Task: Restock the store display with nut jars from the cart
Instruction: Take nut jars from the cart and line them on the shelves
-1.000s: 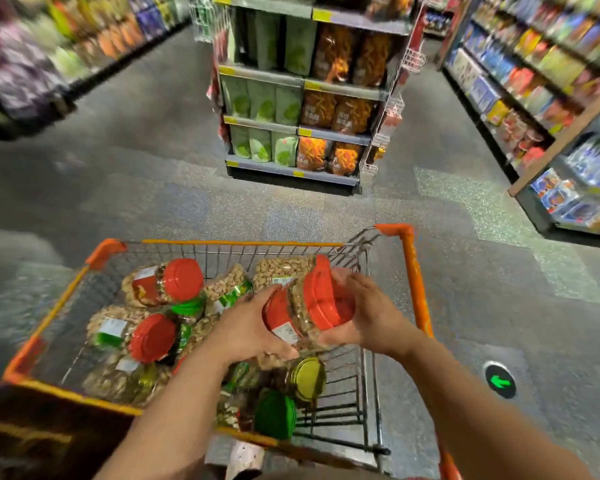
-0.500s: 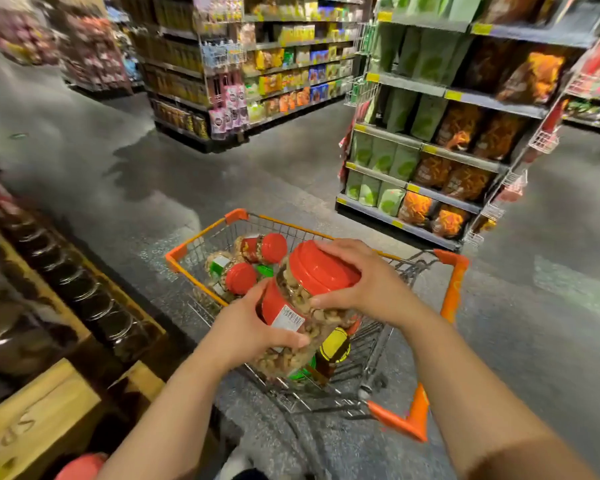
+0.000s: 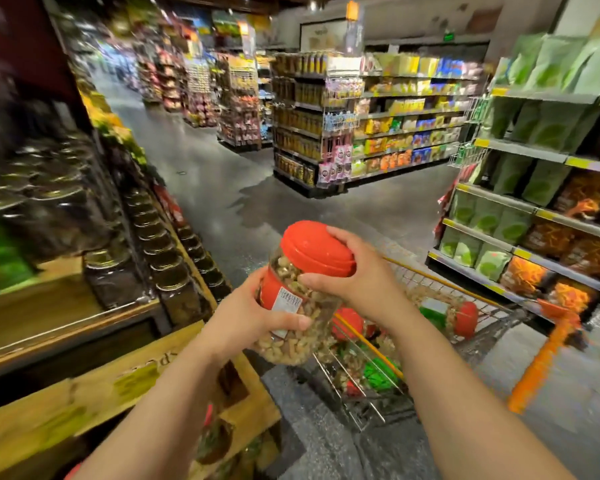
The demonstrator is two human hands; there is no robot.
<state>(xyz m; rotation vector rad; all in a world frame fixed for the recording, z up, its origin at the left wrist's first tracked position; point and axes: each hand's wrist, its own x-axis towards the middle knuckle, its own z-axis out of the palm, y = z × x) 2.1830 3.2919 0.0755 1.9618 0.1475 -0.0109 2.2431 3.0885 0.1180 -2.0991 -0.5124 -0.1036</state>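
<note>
A person stands in a store aisle holding up a clear plastic jar of mixed nuts with a red screw lid (image 3: 302, 289) in both bare hands, at about chest height, above the gap between the display and the cart. The jar tilts, its lid end leaning up and to the right. The left hand (image 3: 253, 317) grips the lower body of the jar, thumb curled across the white barcode sticker (image 3: 289, 304) and the red label, fingers wrapped round the far side. The right hand (image 3: 357, 271) grips the upper part, thumb pressed against the clear wall just under the lid, fingers curled over the lid's far edge.

Just behind and below the jar, to the right, stands a wire shopping cart with orange corner guards and an orange handle (image 3: 548, 344). More nut jars with red and green lids (image 3: 461, 317) lie in its basket.

To the left rises a stepped wooden display stand (image 3: 94, 386) carrying rows of dark jars with gold metal lids (image 3: 167, 271), blurred by motion. On the right, grey metal shelves (image 3: 534, 258) hold green pouches and orange snack bags. Further shelving lines the grey floor (image 3: 229, 188) beyond.
</note>
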